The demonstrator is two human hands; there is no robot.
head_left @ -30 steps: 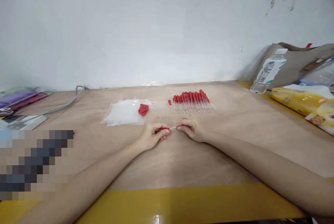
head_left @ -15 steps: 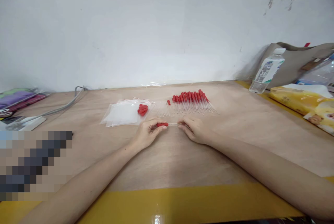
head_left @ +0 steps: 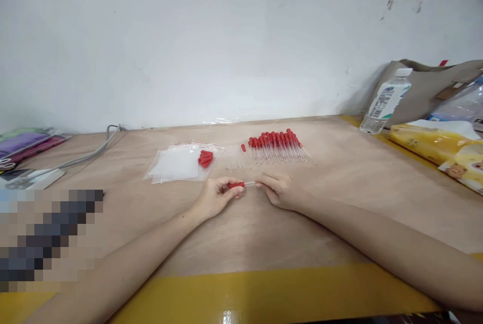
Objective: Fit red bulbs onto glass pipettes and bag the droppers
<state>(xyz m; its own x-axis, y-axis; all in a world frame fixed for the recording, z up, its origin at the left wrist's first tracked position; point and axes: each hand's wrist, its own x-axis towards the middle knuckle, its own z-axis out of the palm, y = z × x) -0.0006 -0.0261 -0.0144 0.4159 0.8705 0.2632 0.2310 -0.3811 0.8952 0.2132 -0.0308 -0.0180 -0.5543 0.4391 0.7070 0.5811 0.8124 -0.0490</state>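
Observation:
My left hand (head_left: pixel 221 194) pinches a red rubber dropper bulb (head_left: pixel 237 184) between thumb and fingers. From the bulb's right end runs a thin clear dropper tube (head_left: pixel 249 183), lying level, and the fingertips of my right hand (head_left: pixel 277 189) are closed on its far part. Behind my hands lies a row of droppers with red bulbs (head_left: pixel 275 142), their clear tubes toward me. Left of that row are one single red-bulbed dropper (head_left: pixel 243 148) and several bare clear tubes (head_left: pixel 234 162). A small pile of loose red bulbs (head_left: pixel 206 158) rests on clear plastic bags (head_left: pixel 175 164).
At the right stand a water bottle (head_left: pixel 388 102) and a grey bag (head_left: pixel 422 82), with a yellow tissue pack (head_left: pixel 426 138) in front. A grey cable (head_left: pixel 90 154) and purple packets (head_left: pixel 28 144) lie at the left. Yellow tape (head_left: pixel 234 294) lines the table's front edge.
Both hands and the dropper have shifted slightly toward me. My right fingers sit a little nearer the bulb, and less of the tube shows between the hands.

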